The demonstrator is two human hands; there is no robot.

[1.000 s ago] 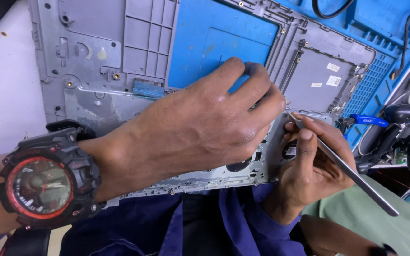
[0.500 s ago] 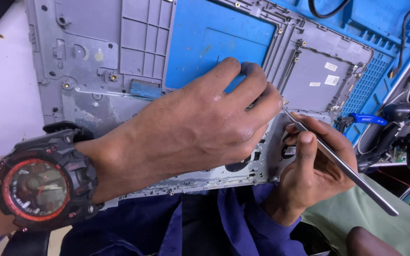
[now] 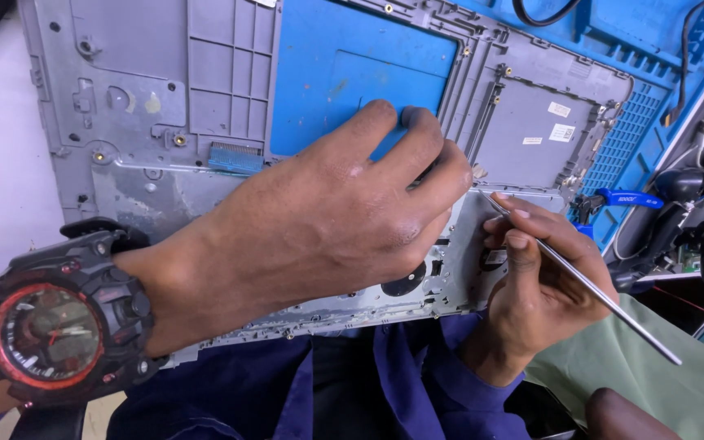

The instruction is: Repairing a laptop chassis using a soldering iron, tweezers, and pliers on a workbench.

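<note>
Left hand [image 3: 344,220]: reaches in from the lower left, palm down, knuckles up; fingers bent and pressed close together on the grey laptop case [image 3: 165,122]. Nothing seen gripped; what lies under the fingertips is hidden.
Left wrist: black and red watch [image 3: 59,326], dial up.
Right hand [image 3: 539,285]: comes up from below, fingers closed around a thin metal rod [image 3: 588,281], held like a pen.
Rod: slants from the lower right up to its tip, which meets the case just beside the left fingertips.
Case: lies flat, inner side up, under both hands; a round hole [image 3: 405,281] shows just below the left knuckles.
Case opening: blue mat [image 3: 352,65] shows through, just beyond the left fingertips.
Right of right hand: blue-handled tool [image 3: 625,198] on the mat's ribbed edge, near the thumb.
Below hands: dark blue cloth [image 3: 352,383]; green cloth [image 3: 653,383] under the rod's far end.
</note>
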